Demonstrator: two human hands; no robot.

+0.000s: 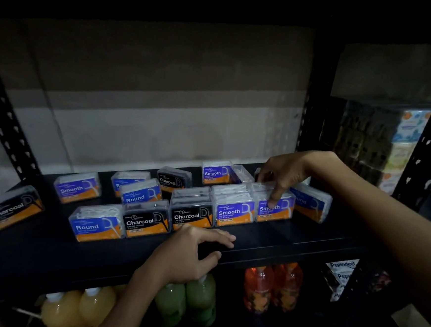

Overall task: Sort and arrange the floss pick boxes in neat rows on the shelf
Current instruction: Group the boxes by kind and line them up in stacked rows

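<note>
Eleven or so floss pick boxes sit on the black shelf (293, 236), and they read from the left as a scatter that tightens into order. Farthest left, a lone Charcoal box (12, 208) lies angled by the rack upright, well apart from the rest, so I judge it not yet sorted. Next come a Smooth box (77, 187) and a Round box (141, 192), loose and skewed in the middle depth, with another blue box half hidden behind the Round one. Along the front edge a row is forming: a Round front box (97, 222), two Charcoal boxes side by side (146, 220) (191, 213), then a Smooth front box (234, 207), all labels facing out (presumably so kinds can be read at a glance). The left hand (191, 254) rests open over the shelf lip just below the second Charcoal box, grasping nothing, likely steadying. Further right, the right hand (284, 175) reaches down from above and pinches the top of the end Smooth box (275, 205), thumb on its label, seemingly seating it flush against its neighbour. Behind the wrist a Round box at the far right (310, 201) is partly covered, and another box behind the hand is mostly hidden. Dim light blurs the small print, and the bottles (200, 299) below are cut off by the shelf.
</note>
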